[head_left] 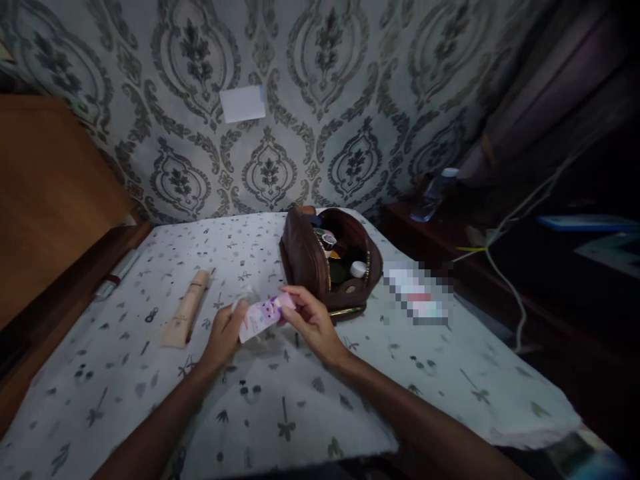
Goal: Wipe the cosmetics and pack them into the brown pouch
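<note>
So the biggest thing near the fingers is the desk (280,427), spread right under them with a white printed cloth on it. Next down, a brown bag (306,257) sits unzipped just past the right fingers (301,292), stuff visible inside. Over to the right of those fingers there's a white-and-red thing (417,293), too blocky to make out. A beige tube (185,312) lies left of the left fingers (240,312).

Smaller again: the pink-and-white packet (263,315), held up between both sets of fingers. Left ones grip one end, right ones pinch the other, with some clear plastic (245,293) bunched by the left. Tiniest bit I can spot is a white lid (358,269) in the bag, beyond the right fingers.

IMO, handling it well means left fingers firm but not squashing, right ones light, loose plastic kept clear.

Labels? The packet has a purple cartoony figure plus tiny print, the tube has faint lettering. Can't read either, so no brands.
</note>
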A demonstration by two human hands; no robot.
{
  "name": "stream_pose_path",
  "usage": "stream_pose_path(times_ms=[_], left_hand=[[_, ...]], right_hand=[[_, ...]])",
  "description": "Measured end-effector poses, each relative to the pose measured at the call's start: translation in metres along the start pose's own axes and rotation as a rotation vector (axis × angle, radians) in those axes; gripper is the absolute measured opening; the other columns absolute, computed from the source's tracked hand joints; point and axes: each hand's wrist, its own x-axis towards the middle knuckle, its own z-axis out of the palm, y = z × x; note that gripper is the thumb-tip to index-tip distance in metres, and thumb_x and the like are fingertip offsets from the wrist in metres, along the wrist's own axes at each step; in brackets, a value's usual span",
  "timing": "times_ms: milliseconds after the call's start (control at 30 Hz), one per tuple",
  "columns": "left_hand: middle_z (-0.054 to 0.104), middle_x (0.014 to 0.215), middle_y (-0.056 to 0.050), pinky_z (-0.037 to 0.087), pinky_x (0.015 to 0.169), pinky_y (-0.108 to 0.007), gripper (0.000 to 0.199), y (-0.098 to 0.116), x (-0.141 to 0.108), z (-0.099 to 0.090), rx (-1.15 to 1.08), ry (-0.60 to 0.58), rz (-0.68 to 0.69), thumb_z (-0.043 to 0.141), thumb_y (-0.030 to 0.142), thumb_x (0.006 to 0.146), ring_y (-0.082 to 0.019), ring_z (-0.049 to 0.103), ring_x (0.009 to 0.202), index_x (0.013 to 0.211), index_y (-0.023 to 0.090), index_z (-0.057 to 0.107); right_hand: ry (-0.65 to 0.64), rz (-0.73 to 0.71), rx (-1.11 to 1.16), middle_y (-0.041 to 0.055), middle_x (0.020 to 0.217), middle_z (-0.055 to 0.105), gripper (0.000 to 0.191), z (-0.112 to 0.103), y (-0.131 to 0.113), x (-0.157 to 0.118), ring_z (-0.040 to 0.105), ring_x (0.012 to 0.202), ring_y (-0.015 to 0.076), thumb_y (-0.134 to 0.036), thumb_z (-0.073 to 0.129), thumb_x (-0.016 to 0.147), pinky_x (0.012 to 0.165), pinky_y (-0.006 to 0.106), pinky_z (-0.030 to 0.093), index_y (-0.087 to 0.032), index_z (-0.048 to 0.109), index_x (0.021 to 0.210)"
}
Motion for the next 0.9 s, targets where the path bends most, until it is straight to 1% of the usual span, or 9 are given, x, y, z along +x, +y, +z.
stream_pose_path(times_ms=[133,267,367,433,500,600,667,733,900], left_hand=[[0.044,0.044,0.001,0.034,0.044,-0.025,0.060,0.007,0.000,-0.005,0.016,0.124,-0.071,0.043,0.072,0.084,-0.014,0.043,0.044,0.051,0.021,0.045],[0.047,0.049,0.001,0.039,0.048,-0.027,0.048,0.012,-0.001,-0.008,0.106,0.225,-0.036,0.045,0.056,0.089,-0.017,0.047,0.051,0.056,0.022,0.047],[0.049,0.058,0.002,0.039,0.049,-0.023,0.035,0.026,-0.004,0.002,0.169,0.069,0.155,0.049,0.046,0.089,-0.014,0.048,0.054,0.065,0.020,0.051],[0.052,0.065,0.003,0.037,0.047,-0.020,0.022,0.042,-0.007,0.016,0.237,-0.138,0.302,0.048,0.038,0.091,-0.011,0.048,0.051,0.090,0.019,0.059],[0.053,0.066,0.005,0.033,0.043,-0.019,0.033,0.060,-0.007,0.035,0.339,-0.361,0.416,0.044,0.031,0.093,-0.009,0.044,0.045,0.123,0.019,0.054],[0.058,0.065,0.004,0.034,0.045,-0.020,0.053,0.076,-0.001,0.067,0.532,-0.516,0.544,0.039,0.023,0.094,-0.010,0.045,0.042,0.146,0.017,0.035],[0.062,0.066,0.001,0.038,0.047,-0.022,0.058,0.077,0.005,0.085,0.676,-0.494,0.635,0.038,0.018,0.091,-0.012,0.051,0.045,0.149,0.012,0.031],[0.065,0.067,-0.001,0.043,0.049,-0.024,0.055,0.071,0.010,0.096,0.786,-0.457,0.735,0.038,0.015,0.089,-0.015,0.057,0.049,0.144,0.009,0.036],[0.071,0.080,-0.005,0.053,0.052,-0.025,0.042,0.052,0.012,0.102,0.782,-0.365,0.924,0.036,0.012,0.092,-0.016,0.067,0.063,0.134,0.011,0.043]], right_hand=[[0.012,-0.073,-0.152,0.0000,0.081,0.062,0.028,-0.004,-0.014,-0.001,0.059,0.072,0.0137,-0.045,0.071,0.081,0.065,0.026,0.049,-0.021,0.062,0.091],[0.142,-0.235,-0.209,0.0033,0.089,0.068,0.022,-0.022,-0.042,-0.008,0.063,0.079,0.0157,-0.039,0.073,0.081,0.069,0.028,0.052,-0.021,0.062,0.085],[0.325,-0.234,-0.182,0.0040,0.095,0.072,0.018,-0.049,-0.072,-0.014,0.060,0.060,0.0108,-0.036,0.071,0.084,0.051,0.023,0.049,-0.021,0.063,0.089],[0.498,-0.277,-0.190,0.0021,0.088,0.072,0.020,-0.071,-0.094,-0.016,0.057,0.052,0.0095,-0.035,0.073,0.083,0.041,0.020,0.044,-0.022,0.062,0.092],[0.589,-0.319,-0.191,-0.0002,0.081,0.071,0.021,-0.091,-0.115,-0.014,0.058,0.051,0.0095,-0.036,0.073,0.084,0.041,0.020,0.046,-0.023,0.064,0.098],[0.570,-0.297,-0.237,-0.0026,0.076,0.069,0.022,-0.113,-0.138,-0.008,0.061,0.053,0.0088,-0.034,0.076,0.081,0.048,0.020,0.053,-0.023,0.068,0.098],[0.507,-0.258,-0.249,-0.0025,0.079,0.069,0.026,-0.123,-0.144,-0.003,0.064,0.056,0.0090,-0.033,0.080,0.077,0.053,0.021,0.056,-0.022,0.068,0.098],[0.438,-0.212,-0.247,-0.0021,0.082,0.070,0.030,-0.130,-0.143,0.001,0.067,0.059,0.0099,-0.035,0.082,0.074,0.056,0.022,0.059,-0.022,0.068,0.097],[0.352,-0.152,-0.330,-0.0024,0.076,0.068,0.031,-0.142,-0.135,0.010,0.066,0.055,0.0110,-0.041,0.082,0.072,0.049,0.022,0.057,-0.021,0.066,0.089]])
